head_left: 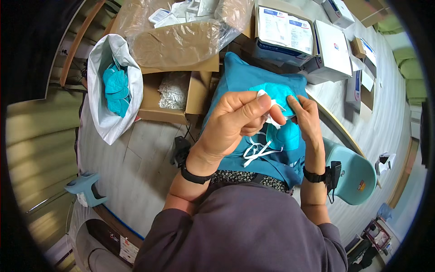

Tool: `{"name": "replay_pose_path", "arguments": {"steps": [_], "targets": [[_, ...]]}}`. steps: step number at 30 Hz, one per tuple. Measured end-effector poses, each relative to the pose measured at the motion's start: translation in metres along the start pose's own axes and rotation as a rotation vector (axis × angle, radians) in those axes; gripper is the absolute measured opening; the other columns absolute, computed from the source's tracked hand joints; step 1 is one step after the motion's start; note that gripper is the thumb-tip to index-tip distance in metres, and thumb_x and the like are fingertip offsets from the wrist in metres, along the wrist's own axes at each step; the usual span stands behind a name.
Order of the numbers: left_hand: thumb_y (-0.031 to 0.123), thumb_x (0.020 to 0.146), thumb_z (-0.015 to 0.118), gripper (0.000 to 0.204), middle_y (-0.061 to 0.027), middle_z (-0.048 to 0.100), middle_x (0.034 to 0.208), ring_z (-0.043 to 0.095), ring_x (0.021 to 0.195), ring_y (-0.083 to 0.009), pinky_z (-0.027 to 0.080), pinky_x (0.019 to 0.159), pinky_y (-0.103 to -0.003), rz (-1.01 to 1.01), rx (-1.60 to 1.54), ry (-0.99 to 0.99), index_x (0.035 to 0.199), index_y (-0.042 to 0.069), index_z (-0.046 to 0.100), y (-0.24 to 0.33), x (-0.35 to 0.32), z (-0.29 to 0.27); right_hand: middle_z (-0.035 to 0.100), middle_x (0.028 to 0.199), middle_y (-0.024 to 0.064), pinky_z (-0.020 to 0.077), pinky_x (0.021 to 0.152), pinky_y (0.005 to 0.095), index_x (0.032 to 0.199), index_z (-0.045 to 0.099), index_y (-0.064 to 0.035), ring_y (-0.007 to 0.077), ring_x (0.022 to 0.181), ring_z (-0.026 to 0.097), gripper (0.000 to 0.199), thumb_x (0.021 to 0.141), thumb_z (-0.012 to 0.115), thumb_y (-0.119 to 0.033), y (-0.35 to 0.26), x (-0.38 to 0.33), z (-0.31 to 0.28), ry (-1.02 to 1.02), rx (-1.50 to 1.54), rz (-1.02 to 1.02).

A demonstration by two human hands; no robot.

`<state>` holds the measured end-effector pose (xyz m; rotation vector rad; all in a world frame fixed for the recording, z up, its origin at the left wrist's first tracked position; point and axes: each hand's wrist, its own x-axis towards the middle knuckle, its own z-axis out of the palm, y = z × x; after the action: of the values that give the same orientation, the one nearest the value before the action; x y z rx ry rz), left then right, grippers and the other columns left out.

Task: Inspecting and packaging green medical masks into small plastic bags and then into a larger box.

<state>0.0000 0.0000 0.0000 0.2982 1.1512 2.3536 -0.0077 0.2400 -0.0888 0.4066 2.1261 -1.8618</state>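
We look down and first see our own grey top (244,231) at the bottom of the view. Our two arms come up from it, and each wrist has a black band on it.

Our left hand (238,120) is raised over our lap. Its thumb and fingers are pinched tight on a white strap (272,106) at the top of a teal face mask (283,129). Our right hand (308,120) is just beside it, and its fingers hold the right edge of the same mask. So both hands grip the mask between them, just above our lap. More white straps (256,152) hang down in loops under the mask.

Below the mask a teal cushion (240,77) lies on our lap. It reaches up toward the boxes.

To our right stands a light blue chair (355,174). To our left the grey floor (131,172) shows, and a small light blue stool (86,186) sits there, well apart from us.

Farther off on the left is a white bag (102,118), open at the top. It holds a pile of teal masks (117,88). Next to it is an open brown box (170,95) with small white pieces inside. Behind that box a clear plastic bag (186,31) lies over more cardboard.

Farthest away, on the right, white and blue boxes (290,34) rest on a long pale table (389,104).
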Motion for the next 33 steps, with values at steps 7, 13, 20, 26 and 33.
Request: {"name": "replay_pose_path", "arguments": {"steps": [7,13,20,26,33], "targets": [[0.032,0.107,0.042,0.050,0.0095,0.028,0.055,0.021,0.046,-0.0018,0.018,0.045,-0.022,-0.048,-0.110,0.064,0.103,-0.012,0.064,0.001,0.001,0.004,0.065,0.080,0.0082,0.0479,0.066,0.0341,0.098,0.066,0.0025,0.0201,0.072,0.061,0.024,0.091,0.066,-0.021,-0.012,-0.013,0.004,0.122,-0.618,-0.335],[0.033,0.107,0.042,0.050,0.0103,0.029,0.056,0.022,0.047,-0.0006,0.017,0.044,-0.021,-0.152,-0.097,0.083,0.104,-0.010,0.065,0.001,0.002,0.004,0.071,0.100,0.0097,0.0466,0.085,0.0355,0.111,0.069,-0.0023,0.0237,0.088,0.065,0.027,0.085,0.071,-0.008,-0.073,-0.028,0.024,-0.084,-0.269,-0.834],[0.035,0.108,0.040,0.050,0.0102,0.031,0.057,0.022,0.048,-0.0006,0.018,0.045,-0.020,-0.237,-0.051,0.044,0.102,-0.008,0.066,0.001,0.001,0.002,0.070,0.091,0.0089,0.0474,0.077,0.0325,0.093,0.071,-0.0011,0.0190,0.082,0.063,0.008,0.086,0.069,-0.006,-0.079,-0.023,0.018,-0.233,-0.188,-0.777],[0.035,0.107,0.041,0.051,0.0102,0.030,0.056,0.022,0.048,-0.0004,0.018,0.044,-0.020,-0.294,-0.131,0.114,0.099,-0.008,0.067,-0.009,-0.002,-0.002,0.071,0.091,0.0089,0.0484,0.077,0.0318,0.092,0.071,-0.0015,0.0187,0.082,0.064,0.009,0.085,0.071,-0.007,-0.083,-0.031,0.032,-0.298,-0.111,-0.731],[0.038,0.105,0.045,0.052,0.0107,0.031,0.056,0.021,0.048,-0.0006,0.016,0.045,-0.021,-0.369,0.055,-0.066,0.089,-0.005,0.068,-0.005,0.002,0.004,0.071,0.085,0.0083,0.0477,0.074,0.0302,0.090,0.073,-0.0006,0.0173,0.078,0.063,0.008,0.086,0.072,-0.008,-0.082,-0.026,0.020,-0.180,-0.154,-0.594]]}}
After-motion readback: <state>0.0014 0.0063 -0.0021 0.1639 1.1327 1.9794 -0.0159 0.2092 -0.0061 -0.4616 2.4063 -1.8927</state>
